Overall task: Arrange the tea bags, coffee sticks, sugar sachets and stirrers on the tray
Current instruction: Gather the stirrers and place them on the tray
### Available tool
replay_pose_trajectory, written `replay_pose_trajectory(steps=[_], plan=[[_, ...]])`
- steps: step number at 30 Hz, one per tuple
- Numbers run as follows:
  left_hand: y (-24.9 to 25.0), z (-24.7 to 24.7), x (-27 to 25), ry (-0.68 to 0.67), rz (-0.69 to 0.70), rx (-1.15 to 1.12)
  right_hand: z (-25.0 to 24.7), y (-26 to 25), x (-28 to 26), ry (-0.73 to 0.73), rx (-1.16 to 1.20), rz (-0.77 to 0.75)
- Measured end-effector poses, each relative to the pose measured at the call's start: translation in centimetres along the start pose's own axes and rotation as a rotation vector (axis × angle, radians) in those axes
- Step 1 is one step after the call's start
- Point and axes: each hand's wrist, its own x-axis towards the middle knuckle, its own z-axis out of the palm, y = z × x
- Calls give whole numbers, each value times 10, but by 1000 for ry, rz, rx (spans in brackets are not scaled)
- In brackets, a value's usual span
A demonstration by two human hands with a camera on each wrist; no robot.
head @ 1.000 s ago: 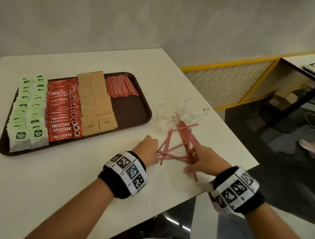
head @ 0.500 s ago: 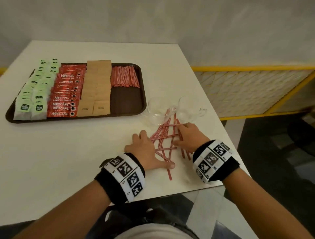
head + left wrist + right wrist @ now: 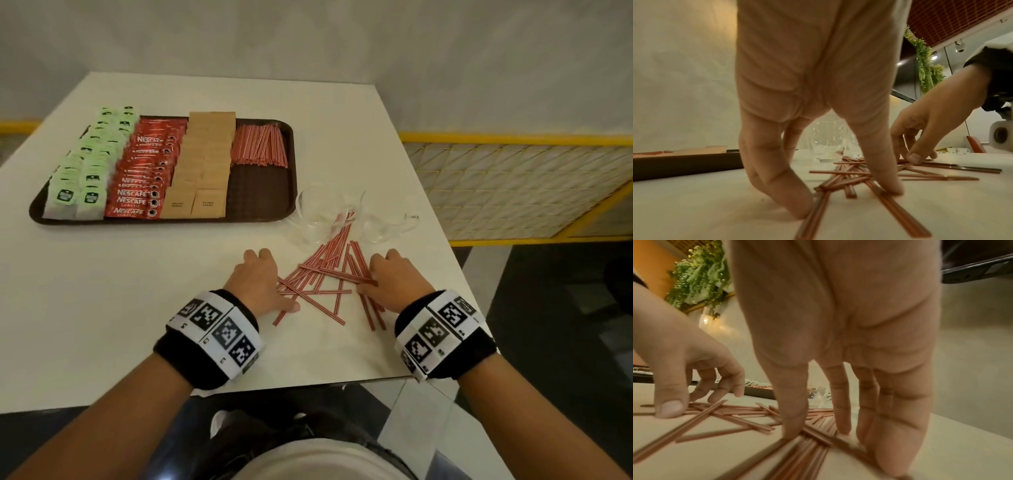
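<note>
A scatter of red-striped stirrers [image 3: 325, 277] lies on the white table between my hands. My left hand [image 3: 262, 279] rests on the pile's left side, fingertips [image 3: 797, 209] and thumb pressing stirrers [image 3: 846, 180] against the table. My right hand [image 3: 394, 274] stands on the right side, its straight fingers [image 3: 795, 423] pressing down on stirrers [image 3: 809, 449]. The brown tray [image 3: 263, 192] at the left holds rows of green tea bags [image 3: 89, 164], red coffee sticks [image 3: 147, 171], brown sugar sachets [image 3: 202, 168] and a bundle of stirrers [image 3: 260, 145].
Two clear glass cups [image 3: 315, 216] [image 3: 383, 219] stand just beyond the loose stirrers, some stirrers reaching between them. The table's right edge [image 3: 455, 274] and near edge are close to my right wrist. A yellow-framed mesh barrier [image 3: 513, 185] runs to the right.
My hands have spread apart to either side of the pile, the left sliding left and the right moving right. The head view has shifted and the stirrers lie more fanned out.
</note>
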Motion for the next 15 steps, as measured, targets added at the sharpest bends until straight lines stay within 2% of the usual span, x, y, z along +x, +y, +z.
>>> replay_pose_trajectory(steps=[5,10,15], plan=[[9,4,3,-33,53,-52,5,-19,2,9,34,-24],[7,5,5,-8,70,-102,3,-25,0,-49,196,-34],[9,11,1,-95,100,31,-2,-17,-8,-45,420,-49]])
